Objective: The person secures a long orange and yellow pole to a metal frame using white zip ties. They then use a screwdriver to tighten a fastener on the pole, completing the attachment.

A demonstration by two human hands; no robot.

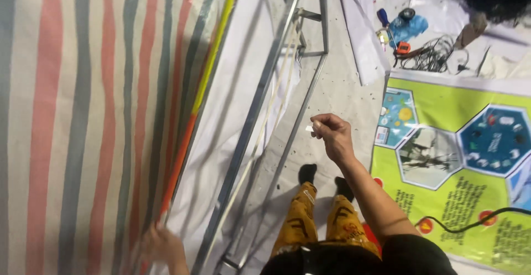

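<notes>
A lime-green poster (453, 197) with blue and grey hexagon panels lies on the floor, right.

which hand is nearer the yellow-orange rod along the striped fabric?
Left. The left hand sits at the lower end of the yellow-orange rod, against the striped fabric. The right hand is raised beyond the metal frame, pinching a small white piece.

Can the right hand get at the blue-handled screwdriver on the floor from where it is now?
Probably not without stepping or bending forward. The right hand is raised, pinching a small white piece, while the screwdriver lies well beyond it among the tangled wires. Nothing blocks the way.
</notes>
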